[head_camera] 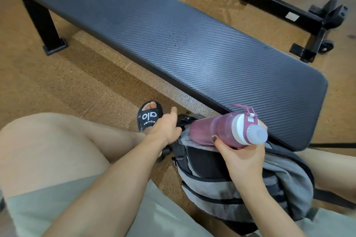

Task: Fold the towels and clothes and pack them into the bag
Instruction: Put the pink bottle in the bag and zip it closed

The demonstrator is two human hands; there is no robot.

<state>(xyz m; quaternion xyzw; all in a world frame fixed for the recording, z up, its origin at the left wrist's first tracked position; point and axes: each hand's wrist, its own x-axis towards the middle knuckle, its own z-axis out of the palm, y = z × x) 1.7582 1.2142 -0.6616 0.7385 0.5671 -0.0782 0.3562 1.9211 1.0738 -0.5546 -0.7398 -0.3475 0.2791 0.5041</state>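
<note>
Gripping a pink bottle [217,132] round its middle, the right hand [244,157] holds it tilted with its base at the mouth of the grey bag [227,188], which stands on the floor between the seated person's knees. Left hand [166,129] pinches the bag's top edge beside the bottle. Just past it a black sandal [149,118] rests on the cork floor [67,82], then the padded bench [173,40], with a black frame [289,11] farthest off

Left hand [166,128] fingers curled gripping; right hand [243,157] fingers wrapped, holding.
</note>
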